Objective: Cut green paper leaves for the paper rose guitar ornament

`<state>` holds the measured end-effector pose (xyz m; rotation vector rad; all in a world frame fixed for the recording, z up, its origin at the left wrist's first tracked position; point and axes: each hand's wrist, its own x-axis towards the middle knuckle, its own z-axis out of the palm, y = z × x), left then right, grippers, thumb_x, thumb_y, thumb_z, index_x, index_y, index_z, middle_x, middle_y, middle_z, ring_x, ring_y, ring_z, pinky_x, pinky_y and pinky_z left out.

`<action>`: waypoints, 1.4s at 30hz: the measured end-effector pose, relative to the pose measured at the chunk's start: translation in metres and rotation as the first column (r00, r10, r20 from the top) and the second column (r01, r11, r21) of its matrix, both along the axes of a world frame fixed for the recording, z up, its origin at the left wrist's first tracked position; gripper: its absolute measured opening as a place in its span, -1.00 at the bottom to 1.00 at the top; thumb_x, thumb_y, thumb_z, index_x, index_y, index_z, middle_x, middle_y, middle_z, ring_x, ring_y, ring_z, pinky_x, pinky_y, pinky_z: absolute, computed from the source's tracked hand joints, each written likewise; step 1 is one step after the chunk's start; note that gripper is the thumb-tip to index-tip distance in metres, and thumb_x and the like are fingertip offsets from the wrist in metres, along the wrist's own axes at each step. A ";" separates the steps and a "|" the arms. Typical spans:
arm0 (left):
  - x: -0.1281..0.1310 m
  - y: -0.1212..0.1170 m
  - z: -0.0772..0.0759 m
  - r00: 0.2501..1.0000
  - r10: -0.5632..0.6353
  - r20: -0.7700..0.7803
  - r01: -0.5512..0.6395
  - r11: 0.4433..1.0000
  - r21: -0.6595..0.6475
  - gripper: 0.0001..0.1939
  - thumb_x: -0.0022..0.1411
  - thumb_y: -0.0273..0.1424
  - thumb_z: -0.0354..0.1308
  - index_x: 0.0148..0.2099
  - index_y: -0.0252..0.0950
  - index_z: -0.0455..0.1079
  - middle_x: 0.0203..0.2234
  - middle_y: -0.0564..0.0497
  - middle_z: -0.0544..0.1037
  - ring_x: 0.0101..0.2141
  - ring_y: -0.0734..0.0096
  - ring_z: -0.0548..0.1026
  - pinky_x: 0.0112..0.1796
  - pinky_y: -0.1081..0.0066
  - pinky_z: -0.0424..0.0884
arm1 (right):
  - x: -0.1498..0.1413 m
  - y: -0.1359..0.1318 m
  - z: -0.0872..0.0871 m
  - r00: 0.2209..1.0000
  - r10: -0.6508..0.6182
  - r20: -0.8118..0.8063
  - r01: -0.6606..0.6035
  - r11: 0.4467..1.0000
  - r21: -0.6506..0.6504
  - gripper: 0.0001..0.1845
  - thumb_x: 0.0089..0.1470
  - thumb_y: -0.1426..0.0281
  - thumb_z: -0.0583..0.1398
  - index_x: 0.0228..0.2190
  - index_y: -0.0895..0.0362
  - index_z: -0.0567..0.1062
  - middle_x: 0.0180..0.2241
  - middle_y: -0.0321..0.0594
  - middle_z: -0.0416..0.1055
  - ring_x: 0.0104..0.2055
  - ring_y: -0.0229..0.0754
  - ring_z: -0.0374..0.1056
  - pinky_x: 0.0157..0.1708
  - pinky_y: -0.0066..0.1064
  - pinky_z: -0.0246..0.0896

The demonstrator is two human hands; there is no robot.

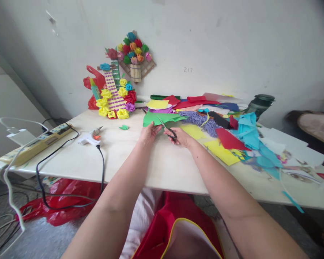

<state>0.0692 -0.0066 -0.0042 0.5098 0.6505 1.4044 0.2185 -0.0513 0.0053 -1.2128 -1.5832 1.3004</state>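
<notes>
My left hand [150, 133] is closed on the lower edge of a sheet of green paper [158, 118], held just above the table. In my right hand [179, 136] is a pair of scissors [170, 131] with dark handles, its fingers wrapped through the loops. The metal blades point up and to the left, against the green sheet's right part. Whether the blades are apart cannot be made out. A small green cut piece [123, 127] lies on the table, left of my left hand. Yellow paper [193, 131] rests just right of the scissors.
A white glue gun [89, 138] and a power strip [37, 143] with cords occupy the table's left side. Paper flowers [116, 102] stand at the back. Purple crinkled strips [198, 120], coloured paper scraps [232, 138] and a dark bottle [260, 104] are at the right.
</notes>
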 end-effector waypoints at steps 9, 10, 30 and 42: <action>-0.002 -0.001 0.002 1.000 -0.009 -0.010 0.009 1.000 -0.028 -0.85 0.23 -0.53 -0.01 -0.16 -0.43 0.34 -0.62 -0.04 0.51 -0.46 0.34 0.55 -0.26 0.37 0.48 | -0.001 -0.005 0.005 0.999 0.008 0.031 -0.008 1.000 0.007 -0.72 0.07 0.20 0.11 -0.45 0.19 0.36 -0.72 -0.41 0.22 -0.77 -0.45 0.09 -0.84 -0.61 -0.22; -0.002 -0.001 0.002 1.000 -0.011 -0.008 0.011 1.000 -0.026 -0.84 0.22 -0.53 -0.01 -0.17 -0.43 0.34 -0.62 -0.05 0.51 -0.46 0.34 0.55 -0.27 0.38 0.48 | -0.001 -0.005 0.006 0.999 0.007 0.034 -0.007 1.000 0.005 -0.72 0.06 0.20 0.11 -0.45 0.19 0.36 -0.72 -0.41 0.22 -0.77 -0.45 0.09 -0.84 -0.61 -0.22; -0.006 0.005 -0.004 0.999 0.015 -0.045 -0.016 1.000 -0.013 -0.83 0.23 -0.50 -0.02 -0.15 -0.44 0.32 -0.59 -0.07 0.51 -0.51 0.36 0.54 -0.32 0.37 0.49 | -0.005 -0.011 0.012 0.999 -0.003 0.041 0.003 1.000 -0.002 -0.75 -0.03 0.26 0.17 -0.48 0.23 0.39 -0.78 -0.45 0.14 -0.78 -0.44 0.03 -0.81 -0.59 -0.18; -0.009 0.010 -0.007 0.990 0.011 -0.138 -0.012 1.000 -0.007 -0.76 0.22 -0.43 0.02 -0.06 -0.40 0.29 -0.59 -0.05 0.51 -0.52 0.34 0.54 -0.38 0.36 0.50 | -0.004 -0.016 0.019 0.997 0.014 0.077 -0.011 0.999 -0.043 -0.77 -0.07 0.29 0.20 -0.54 0.23 0.36 -0.79 -0.46 0.14 -0.79 -0.45 0.00 -0.80 -0.58 -0.16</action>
